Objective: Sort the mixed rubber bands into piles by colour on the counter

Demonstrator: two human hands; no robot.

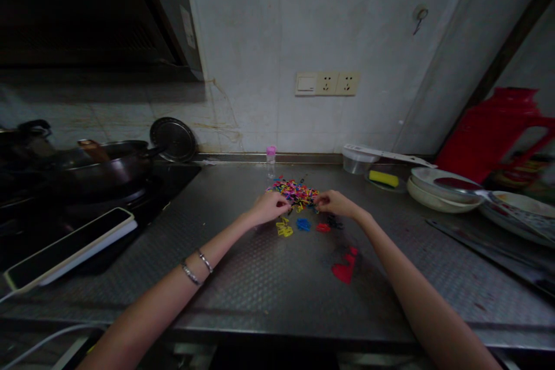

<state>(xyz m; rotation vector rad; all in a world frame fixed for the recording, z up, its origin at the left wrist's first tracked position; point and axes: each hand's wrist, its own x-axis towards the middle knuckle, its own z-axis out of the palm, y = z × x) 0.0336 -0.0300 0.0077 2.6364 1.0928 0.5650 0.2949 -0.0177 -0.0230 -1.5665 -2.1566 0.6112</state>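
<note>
A heap of small multicoloured bands (pixel 296 189), which look like little rubber bands, lies on the metal counter. My left hand (pixel 274 207) is at the heap's left side, thumb and fingers pinched together. From the right, my right hand (pixel 333 203) reaches to the heap's edge with its fingers pinched too. Anything between the fingertips is too small to make out. Nearer to me lie separate small groups: yellow bands (pixel 284 228), blue bands (pixel 303 224), red bands (pixel 323 227) and black bands (pixel 335 221). A small clear bottle with a pink cap (pixel 271 151) stands behind the heap.
A red heart-shaped piece (pixel 346 266) lies on the counter (pixel 260 289). To the right are a plastic tub (pixel 358 162), a yellow sponge (pixel 384 178), bowls (pixel 440 199) and a red thermos (pixel 489 136). At left are a pan (pixel 108 170) and a phone-like slab (pixel 71 248).
</note>
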